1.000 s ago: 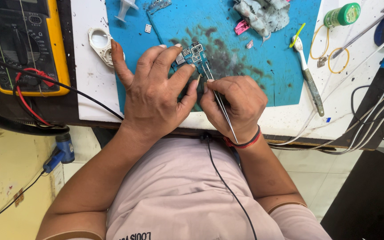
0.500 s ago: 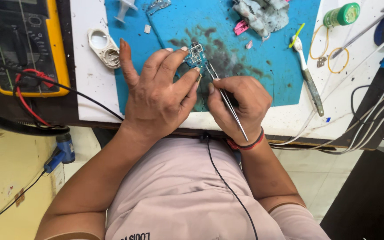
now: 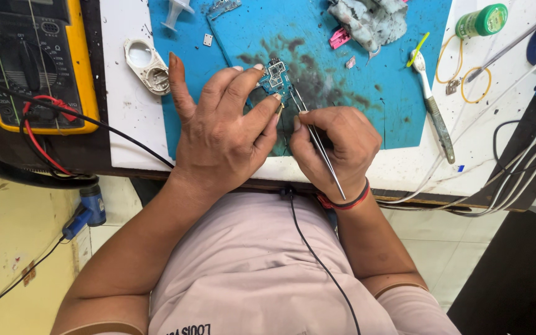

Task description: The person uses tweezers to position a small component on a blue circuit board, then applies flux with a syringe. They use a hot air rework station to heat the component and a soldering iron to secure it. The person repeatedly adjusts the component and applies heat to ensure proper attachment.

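A small blue-green circuit board with metal shields lies on a stained blue work mat. My left hand rests over its near end, fingers pressing it down. My right hand grips thin metal tweezers, their tips touching the board's right edge. A red band circles my right wrist. The board's lower part is hidden under my fingers.
A yellow multimeter with red and black leads sits at the left. A white round part, a grey rag, a brush tool, a green bottle and bundled cables surround the mat.
Both hands and the board have shifted slightly right and away on the mat. The tweezers stay at the board's edge.
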